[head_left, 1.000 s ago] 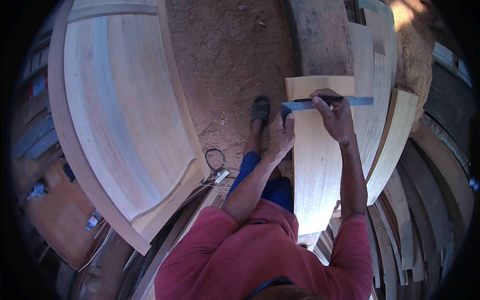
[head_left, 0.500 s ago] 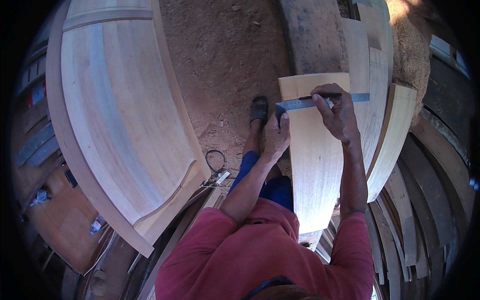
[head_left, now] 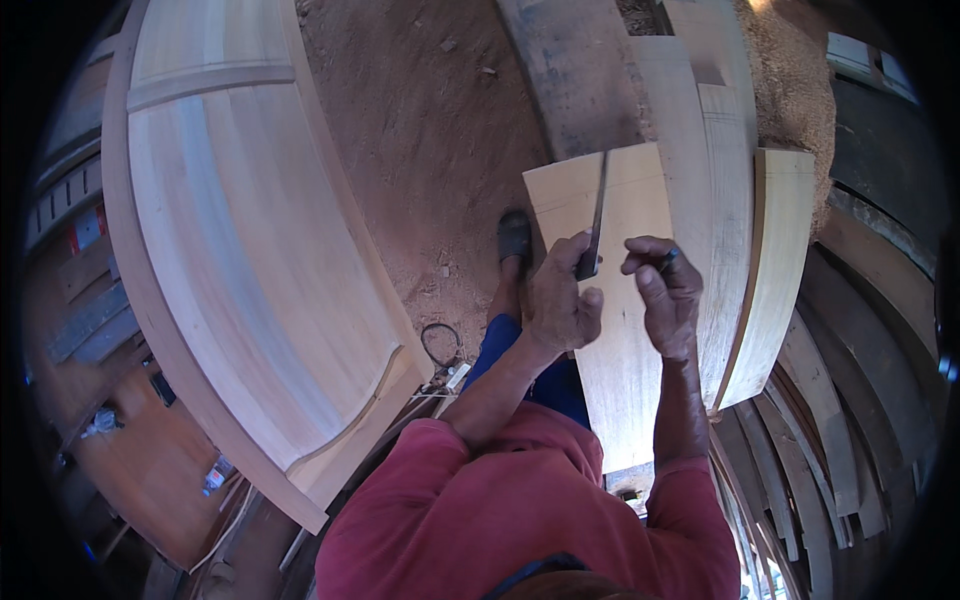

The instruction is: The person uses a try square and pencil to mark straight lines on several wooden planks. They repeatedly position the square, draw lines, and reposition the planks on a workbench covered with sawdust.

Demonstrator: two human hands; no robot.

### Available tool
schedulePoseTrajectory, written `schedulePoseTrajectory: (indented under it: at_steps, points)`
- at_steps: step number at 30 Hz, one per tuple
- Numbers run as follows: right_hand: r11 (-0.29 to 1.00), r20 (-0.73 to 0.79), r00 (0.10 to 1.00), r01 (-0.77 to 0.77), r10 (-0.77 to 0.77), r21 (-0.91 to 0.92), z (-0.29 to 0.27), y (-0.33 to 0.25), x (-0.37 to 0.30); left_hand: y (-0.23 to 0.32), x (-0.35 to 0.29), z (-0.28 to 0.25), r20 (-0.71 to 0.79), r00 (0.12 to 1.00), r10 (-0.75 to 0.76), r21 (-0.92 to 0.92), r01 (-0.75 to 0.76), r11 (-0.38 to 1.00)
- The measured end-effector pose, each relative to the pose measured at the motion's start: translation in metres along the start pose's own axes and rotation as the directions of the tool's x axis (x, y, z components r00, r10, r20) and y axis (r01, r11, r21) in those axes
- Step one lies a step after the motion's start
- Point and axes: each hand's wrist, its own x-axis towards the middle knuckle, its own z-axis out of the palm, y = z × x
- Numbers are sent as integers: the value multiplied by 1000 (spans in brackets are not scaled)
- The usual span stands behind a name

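Here the left hand (head_left: 562, 300) is gripping the metal square (head_left: 599, 205) by its dark end, fingers clamped around it, and the blade is pointing away over the pale board (head_left: 622, 400), showing its narrow edge. Whether it is touching the wood, I can't tell. Just beside it, the right hand (head_left: 668, 300) is keeping a dark marker (head_left: 668, 260) pinched between curled fingers, its tip hard to make out.

What could be going wrong? With one hand alone carrying the square, a loosening grip could be dropping it and denting the board. A careless turn of the right wrist could be leaving a stray mark, and a knock could be shifting the board, which no hand is visibly steadying.

Now the surfaces: the board is looking smooth, long and flat, its grain running lengthwise; the thin blade is straight and dull grey. To the left, a framed wooden panel (head_left: 265, 230) is showing bluish streaks and a curving lower edge, beside rough, reddish-brown ground (head_left: 420, 130).
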Motion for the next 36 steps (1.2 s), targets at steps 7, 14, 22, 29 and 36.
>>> schedulePoseTrajectory:
  at_steps: [7,14,22,29,36]
  points:
    - [945,-93,995,-67,39,-319,-29,35,13,15,-4,72,239,952,-189,-113,221,969]
    - [786,-224,930,-367,292,-498,-96,62,47,11,10,81,388,919,-76,382,-86,920]
    - [819,-149,937,-350,317,-456,-122,103,80,-24,49,117,438,889,-135,545,-143,826]
    - [826,-115,950,-309,290,-472,-125,106,80,-40,43,135,392,906,-160,609,-125,783]
    - [835,-98,962,-270,255,-480,-125,108,83,-45,42,138,394,911,-120,620,-167,767]
